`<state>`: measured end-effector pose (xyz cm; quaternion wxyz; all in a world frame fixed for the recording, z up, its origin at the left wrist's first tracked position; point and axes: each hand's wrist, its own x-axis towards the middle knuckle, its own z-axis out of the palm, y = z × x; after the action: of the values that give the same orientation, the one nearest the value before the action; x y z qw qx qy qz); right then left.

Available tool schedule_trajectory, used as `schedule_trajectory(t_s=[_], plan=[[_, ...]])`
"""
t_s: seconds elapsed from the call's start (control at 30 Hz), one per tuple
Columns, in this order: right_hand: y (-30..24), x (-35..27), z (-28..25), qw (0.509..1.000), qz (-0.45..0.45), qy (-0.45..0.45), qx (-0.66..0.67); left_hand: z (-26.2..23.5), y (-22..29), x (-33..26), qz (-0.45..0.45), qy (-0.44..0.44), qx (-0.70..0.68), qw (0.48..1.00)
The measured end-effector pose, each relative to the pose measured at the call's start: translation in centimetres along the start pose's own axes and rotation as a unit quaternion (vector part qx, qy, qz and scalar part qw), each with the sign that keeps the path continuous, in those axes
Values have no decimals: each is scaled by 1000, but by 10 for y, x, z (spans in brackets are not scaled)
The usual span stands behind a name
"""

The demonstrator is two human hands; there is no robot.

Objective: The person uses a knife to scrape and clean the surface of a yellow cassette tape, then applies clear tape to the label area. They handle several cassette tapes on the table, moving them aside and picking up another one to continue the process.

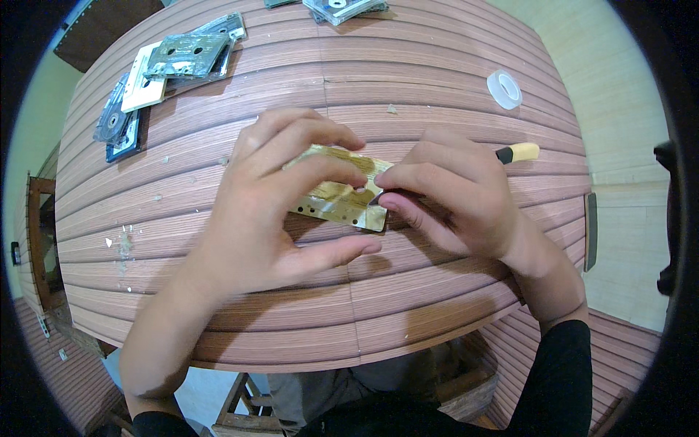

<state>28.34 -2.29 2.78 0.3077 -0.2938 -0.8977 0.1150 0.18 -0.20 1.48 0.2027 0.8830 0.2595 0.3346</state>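
Observation:
A see-through yellowish audio cassette [338, 209] lies at a slant on the table between my hands. Above its left part my left hand [266, 189] arches with fingers apart, its index fingertip at the cassette's face. The left thumb stretches out to the right, just off the lower edge. My right hand [455, 189] is closed around a knife with a black and yellow handle [523, 151], whose end sticks out behind the knuckles. A thin dark tip shows at the right thumb and index finger, against the cassette's right end. My palm hides most of the knife.
Several cassettes [188, 57] are piled at the far left, one of them white [145, 79]. Further cassettes [342, 9] lie at the far edge. A clear roll of tape [504, 89] rests at the far right. Small pale fragments [125, 244] are scattered on the striped tabletop [437, 291].

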Motion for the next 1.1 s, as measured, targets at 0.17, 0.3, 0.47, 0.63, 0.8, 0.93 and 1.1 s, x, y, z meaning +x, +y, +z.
schedule_trajectory(t_s=[0.17,0.3,0.47,0.63,0.8,0.93,1.1], plan=[[-13,0,6,999,-12,31,-14,11,5,-2,-27,6,-58,998],[-14,-1,4,999,-10,31,-42,12,4,-3,-38,15,-83,996],[-1,-1,-10,998,37,-8,-57,-1,-7,-5,-76,23,-39,996],[7,-3,-12,997,26,-73,-20,-38,-24,-3,-46,-16,67,997],[5,-5,-12,993,20,-96,-63,-53,-28,-3,-46,-60,70,995],[6,-4,-14,994,6,-86,-65,-27,-22,-7,-73,-15,-16,997],[6,-4,-16,993,19,-106,-52,-12,-26,-5,-15,-88,-13,996]])
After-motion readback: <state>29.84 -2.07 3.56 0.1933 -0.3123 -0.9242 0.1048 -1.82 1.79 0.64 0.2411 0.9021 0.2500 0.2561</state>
